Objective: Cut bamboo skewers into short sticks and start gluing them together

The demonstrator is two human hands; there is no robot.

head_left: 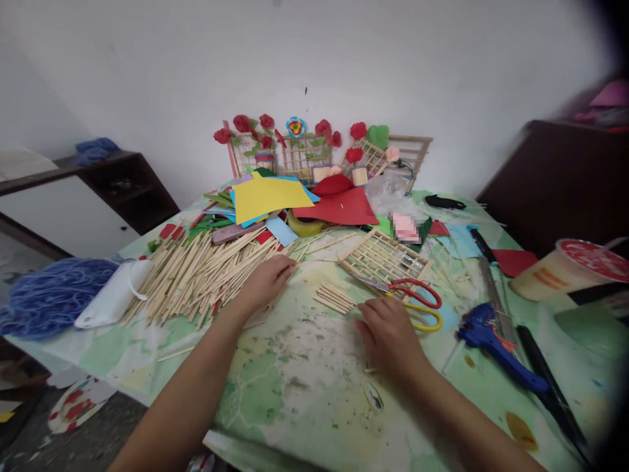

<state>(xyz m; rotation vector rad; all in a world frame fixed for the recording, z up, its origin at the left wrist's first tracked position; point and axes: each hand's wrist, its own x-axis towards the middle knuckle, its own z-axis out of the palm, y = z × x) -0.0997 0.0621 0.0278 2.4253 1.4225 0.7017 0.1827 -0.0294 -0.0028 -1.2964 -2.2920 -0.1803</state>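
My left hand [269,278] is at the right side of a big heap of thin wooden sticks [196,275]. Its fingers are drawn together, and what they hold, if anything, is hidden. In the middle of the table lies a neat row of short cut sticks [334,299]. My right hand [393,331] is low over the table just right of that row, its fingers bent and smeared by motion. Beyond it, scissors [415,293] with one red and one yellow handle rest partly on a small wooden lattice [386,255].
A blue glue gun [501,351] and a dark-handled tool [550,387] lie at right, near a lidded cup [570,269]. Yellow paper [270,198], red paper [344,206] and tape [304,225] sit behind the sticks. Blue yarn [54,295] is at left; flower-decorated lattices [307,157] line the wall.
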